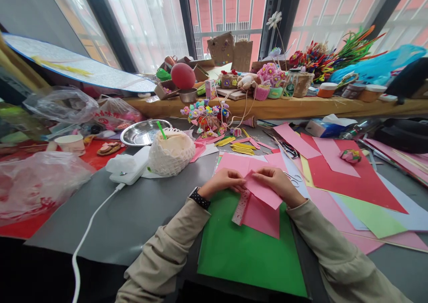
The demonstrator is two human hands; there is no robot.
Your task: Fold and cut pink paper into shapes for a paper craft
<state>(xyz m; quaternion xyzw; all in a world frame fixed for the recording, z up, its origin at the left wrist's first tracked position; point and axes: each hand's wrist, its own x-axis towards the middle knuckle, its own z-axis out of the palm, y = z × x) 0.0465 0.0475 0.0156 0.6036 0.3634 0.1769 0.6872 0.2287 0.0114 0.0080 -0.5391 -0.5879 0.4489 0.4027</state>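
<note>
A piece of pink paper (265,193) is pinched between both hands above a green sheet (247,258). My left hand (224,182), with a dotted black watch strap at its wrist, closes on the paper's left edge. On its upper right part, my right hand (278,183) grips the same piece. Beneath the held paper lie another pink sheet (264,220) and a pale patterned ruler (241,208), whose upper end is hidden. Just right of my right hand are the handles of a pair of scissors (294,178).
A coconut (172,151) in white foam netting with a green straw stands left, beside a white power strip (129,165) with a cable. A metal bowl (140,133) sits behind. Red paper (357,174) and other coloured sheets spread right. Craft flowers (207,116) stand before the crowded wooden ledge (160,108).
</note>
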